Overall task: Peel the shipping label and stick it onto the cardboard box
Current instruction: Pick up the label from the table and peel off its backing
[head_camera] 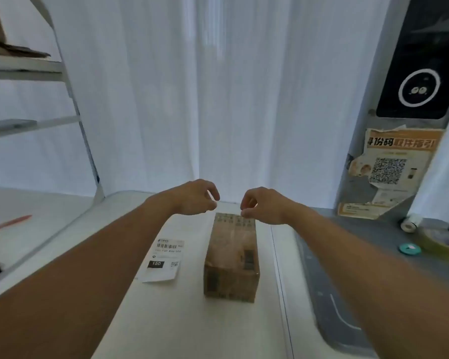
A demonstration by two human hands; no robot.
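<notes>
Presently, both forearms reach forward over a white table (187,320), with the hands poised above the far end of a cardboard box (232,257). The box stands near the middle of the table, long side running away from the viewer, its brown top bearing dark printing at the far end and a small dark printed patch toward the near right.

The left hand (195,198) hovers just beyond the far left corner of the box, fingers curled and thumb drawn close to the fingertips; whether anything is pinched there cannot be told. The right hand (262,206) sits at the far right corner of the box, thumb and forefinger brought together at or just above the top edge; contact with the box cannot be confirmed, and no object in the pinch can be made out.

The shipping label (165,260) lies flat on the table just left of the box, apart from it and untouched by either hand. It shows a barcode, a black block reading 150 and a small square code.

To the right, on a grey counter (368,244), a roll of tape (441,240), a small white roll (408,224) and a teal disc (409,248) rest well apart from the box. A poster with a square code (389,169) hangs on the panel behind them.
</notes>
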